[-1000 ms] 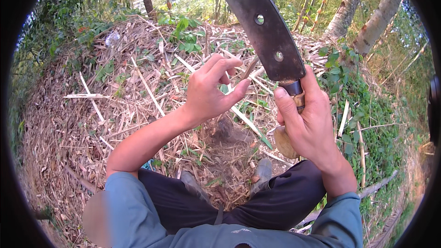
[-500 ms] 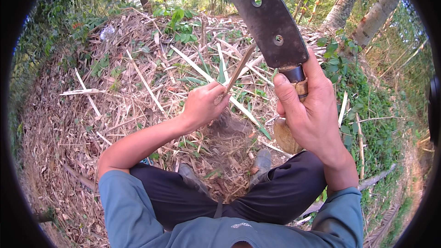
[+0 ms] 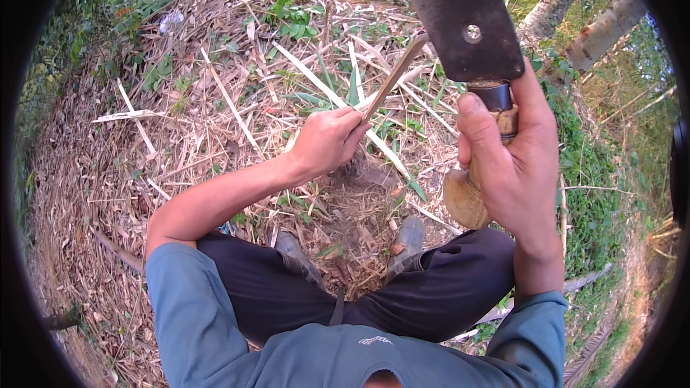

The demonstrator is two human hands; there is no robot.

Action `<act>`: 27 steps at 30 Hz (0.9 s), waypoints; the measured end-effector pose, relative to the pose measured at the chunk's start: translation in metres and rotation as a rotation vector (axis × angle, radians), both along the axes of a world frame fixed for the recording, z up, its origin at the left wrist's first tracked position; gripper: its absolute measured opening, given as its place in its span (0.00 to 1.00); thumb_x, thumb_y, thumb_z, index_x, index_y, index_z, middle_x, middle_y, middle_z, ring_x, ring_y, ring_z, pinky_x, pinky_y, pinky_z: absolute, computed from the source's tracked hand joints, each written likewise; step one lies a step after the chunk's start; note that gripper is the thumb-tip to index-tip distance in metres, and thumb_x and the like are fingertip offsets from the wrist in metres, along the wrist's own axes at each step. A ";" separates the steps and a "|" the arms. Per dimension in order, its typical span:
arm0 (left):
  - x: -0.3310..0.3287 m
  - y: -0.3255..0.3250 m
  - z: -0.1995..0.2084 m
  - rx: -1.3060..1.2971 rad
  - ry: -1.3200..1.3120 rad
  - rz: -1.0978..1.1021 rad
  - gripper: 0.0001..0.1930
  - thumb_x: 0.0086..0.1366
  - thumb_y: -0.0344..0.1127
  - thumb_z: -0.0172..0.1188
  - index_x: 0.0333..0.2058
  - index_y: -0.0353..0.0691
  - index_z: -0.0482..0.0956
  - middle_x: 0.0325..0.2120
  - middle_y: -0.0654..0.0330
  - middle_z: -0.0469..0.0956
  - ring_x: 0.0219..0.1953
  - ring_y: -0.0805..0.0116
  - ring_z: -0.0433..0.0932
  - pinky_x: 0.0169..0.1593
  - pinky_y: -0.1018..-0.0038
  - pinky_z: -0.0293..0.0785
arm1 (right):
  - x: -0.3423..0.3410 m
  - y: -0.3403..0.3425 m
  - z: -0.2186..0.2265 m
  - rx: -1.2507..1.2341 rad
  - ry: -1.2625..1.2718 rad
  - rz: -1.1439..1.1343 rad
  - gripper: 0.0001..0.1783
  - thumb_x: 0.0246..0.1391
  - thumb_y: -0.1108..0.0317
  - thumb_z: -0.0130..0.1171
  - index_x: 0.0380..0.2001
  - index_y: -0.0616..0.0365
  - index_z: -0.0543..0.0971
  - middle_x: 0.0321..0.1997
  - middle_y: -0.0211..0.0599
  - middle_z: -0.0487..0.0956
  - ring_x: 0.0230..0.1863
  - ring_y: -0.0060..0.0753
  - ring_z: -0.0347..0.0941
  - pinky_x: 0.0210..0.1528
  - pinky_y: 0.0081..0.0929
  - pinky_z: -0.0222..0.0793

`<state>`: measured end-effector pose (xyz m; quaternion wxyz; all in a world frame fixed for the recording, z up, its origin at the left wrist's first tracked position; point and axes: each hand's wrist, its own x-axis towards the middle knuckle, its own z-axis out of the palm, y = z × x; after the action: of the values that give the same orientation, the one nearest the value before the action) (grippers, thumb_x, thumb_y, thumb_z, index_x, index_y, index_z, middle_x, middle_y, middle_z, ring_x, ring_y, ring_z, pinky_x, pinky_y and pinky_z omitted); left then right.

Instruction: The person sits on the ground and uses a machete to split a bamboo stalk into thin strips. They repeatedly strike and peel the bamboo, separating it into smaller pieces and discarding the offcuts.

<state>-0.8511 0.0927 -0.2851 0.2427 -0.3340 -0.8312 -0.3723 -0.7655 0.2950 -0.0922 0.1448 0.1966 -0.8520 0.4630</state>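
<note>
My right hand [image 3: 512,162] is wrapped round the wooden handle of a machete [image 3: 480,11], thumb along the handle near its dark metal collar. The broad dark blade has round holes and points up and away, past the top edge of the view. My left hand [image 3: 325,140] grips one end of a thin brown strip of split wood or bamboo [image 3: 397,74]. The strip slants up to the right, its far tip close to the blade's left edge; whether they touch I cannot tell. Several pale split strips [image 3: 309,74] lie on the ground beyond my left hand.
Dry leaves and litter [image 3: 208,111] cover the ground. A low stump [image 3: 366,172] sits between my boots [image 3: 410,241] and my left hand. Tree trunks [image 3: 611,29] rise at the far right, with green undergrowth [image 3: 593,165] along the right side.
My right hand and the machete have moved to the right. The strip in my left hand now leans further right. The ground has shifted slightly upward in the view.
</note>
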 end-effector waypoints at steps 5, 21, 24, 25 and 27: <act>0.005 0.005 0.016 0.061 0.019 -0.023 0.05 0.65 0.30 0.65 0.31 0.34 0.81 0.24 0.54 0.79 0.21 0.55 0.79 0.25 0.62 0.74 | 0.009 -0.004 -0.002 -0.112 0.096 0.027 0.20 0.68 0.71 0.55 0.61 0.62 0.70 0.29 0.26 0.74 0.22 0.12 0.67 0.24 0.14 0.64; -0.004 -0.005 0.019 0.061 0.054 0.043 0.05 0.65 0.29 0.64 0.33 0.33 0.82 0.24 0.53 0.79 0.22 0.55 0.80 0.26 0.62 0.75 | 0.017 -0.012 0.005 -0.048 0.087 -0.028 0.20 0.66 0.73 0.56 0.60 0.60 0.72 0.29 0.24 0.74 0.22 0.11 0.69 0.23 0.14 0.65; -0.006 0.001 0.004 0.048 0.009 0.045 0.05 0.65 0.29 0.65 0.33 0.33 0.82 0.25 0.53 0.79 0.22 0.55 0.80 0.26 0.63 0.74 | 0.006 -0.012 0.010 0.073 0.034 -0.056 0.20 0.65 0.73 0.57 0.59 0.61 0.72 0.28 0.26 0.76 0.22 0.14 0.69 0.24 0.17 0.65; -0.007 0.001 0.001 0.037 0.011 0.041 0.05 0.65 0.29 0.65 0.33 0.33 0.82 0.25 0.53 0.79 0.23 0.55 0.80 0.26 0.63 0.74 | 0.005 -0.012 0.010 0.087 0.019 -0.054 0.20 0.64 0.73 0.57 0.59 0.61 0.72 0.27 0.28 0.76 0.22 0.16 0.70 0.24 0.18 0.65; -0.005 0.003 0.007 0.043 0.008 0.054 0.05 0.65 0.29 0.65 0.33 0.33 0.82 0.25 0.54 0.79 0.23 0.56 0.80 0.27 0.63 0.75 | 0.008 -0.009 0.008 0.056 0.024 -0.072 0.19 0.61 0.74 0.58 0.55 0.62 0.73 0.26 0.32 0.77 0.21 0.22 0.71 0.26 0.24 0.67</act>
<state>-0.8560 0.0956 -0.2783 0.2633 -0.3077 -0.8306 -0.3823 -0.7576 0.2861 -0.0844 0.1660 0.1753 -0.8693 0.4313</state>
